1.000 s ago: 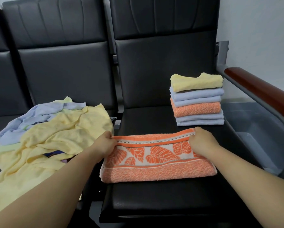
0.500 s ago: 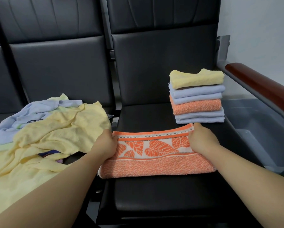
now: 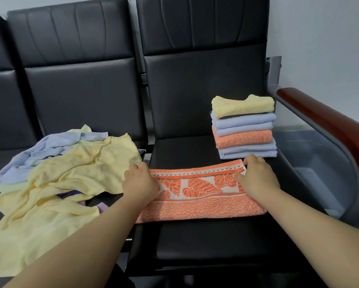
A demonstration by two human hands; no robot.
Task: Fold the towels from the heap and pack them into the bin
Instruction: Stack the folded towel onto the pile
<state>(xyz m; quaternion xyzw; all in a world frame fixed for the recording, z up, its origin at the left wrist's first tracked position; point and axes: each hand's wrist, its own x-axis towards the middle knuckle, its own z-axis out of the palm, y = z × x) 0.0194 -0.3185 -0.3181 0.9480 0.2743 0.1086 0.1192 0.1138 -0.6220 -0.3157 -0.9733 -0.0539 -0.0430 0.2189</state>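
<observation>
Where the row of black padded seats ends at a pale wall (image 3: 320, 38), the rightmost seat (image 3: 205, 242) carries the work. At its far right corner stands a stack of folded towels (image 3: 245, 129): a yellow one on top, pale blue ones beneath it, an orange one lower down and more pale blue at the bottom. The stack's near edge lies just beyond the person's right hand (image 3: 257, 177). A metal frame with a red-brown wooden armrest (image 3: 330, 125) runs along the seat's right edge, and past it, lower down, sits the grey bin (image 3: 311, 163), so the armrest stands between the seat and the bin. On the neighbouring seat to the left lies the heap (image 3: 70, 175) of loose towels. It is mostly a large crumpled yellow one, with pale blue cloth at the back and scraps of purple and green showing under it. The heap's right fringe reaches the gap between the seats, close to the left hand (image 3: 140, 183). The orange towel (image 3: 199, 206), with a leaf-pattern band, lies folded into a long strip across the middle of the right seat, from its left edge nearly to its right edge. Each hand rests knuckles up on one end of the strip. The left hand's fingers curl over the far left corner and hide it, and the right hand's fingers and thumb pinch the far right corner, which is lifted slightly off the seat.
</observation>
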